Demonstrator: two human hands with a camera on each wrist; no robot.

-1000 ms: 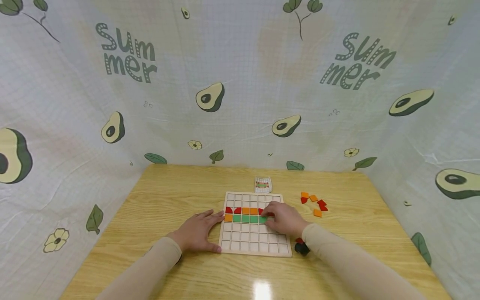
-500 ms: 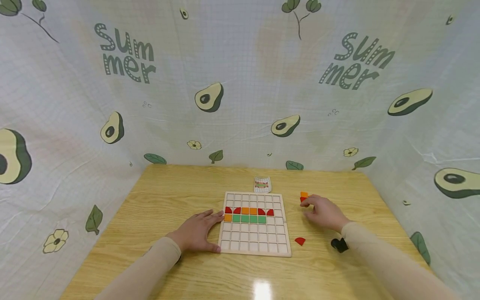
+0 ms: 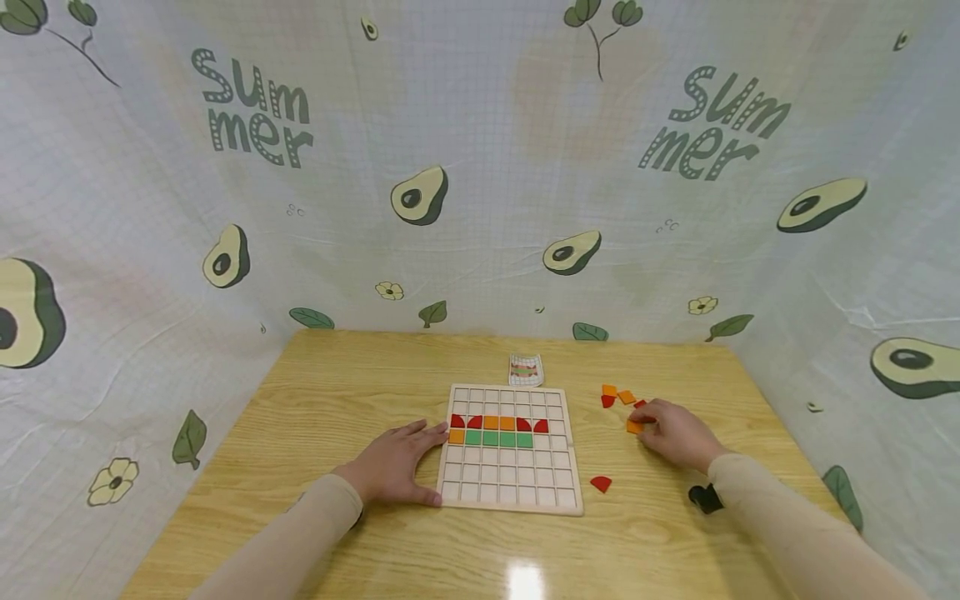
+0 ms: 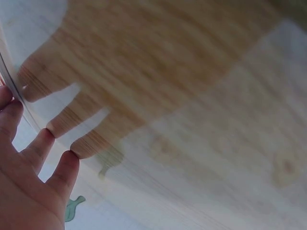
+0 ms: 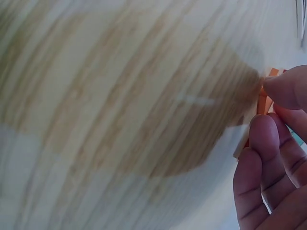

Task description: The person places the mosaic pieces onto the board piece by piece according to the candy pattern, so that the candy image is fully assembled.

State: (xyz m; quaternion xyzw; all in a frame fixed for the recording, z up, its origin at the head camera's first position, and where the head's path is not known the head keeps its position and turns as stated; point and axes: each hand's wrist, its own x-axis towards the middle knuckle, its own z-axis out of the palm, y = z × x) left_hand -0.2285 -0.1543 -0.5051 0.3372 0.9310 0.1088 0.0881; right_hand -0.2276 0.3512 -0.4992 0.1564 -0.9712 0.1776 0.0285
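A pale wooden grid board (image 3: 508, 477) lies on the table, with red quarter-round tiles and orange squares in one row and green squares beside an orange one in the row below. My left hand (image 3: 397, 462) spreads its thumb and fingers along the board's left edge; in the left wrist view its fingertips (image 4: 72, 155) touch the tabletop. Right of the board, my right hand (image 3: 678, 433) pinches an orange square tile (image 3: 634, 427) between thumb and fingers. In the right wrist view, the fingers partly hide this orange tile (image 5: 262, 103).
Loose orange tiles (image 3: 626, 397) and red tiles (image 3: 607, 402) lie beyond the right hand. A single red quarter-round tile (image 3: 601, 483) sits near the board's lower right corner. Behind the board is a small pattern card (image 3: 526, 370). A printed cloth (image 3: 480, 208) surrounds the wooden table (image 3: 360, 367).
My right hand has left the board, where a red quarter-round tile now sits at the row's right end, and moved right to the orange tile. The left hand has stayed put.
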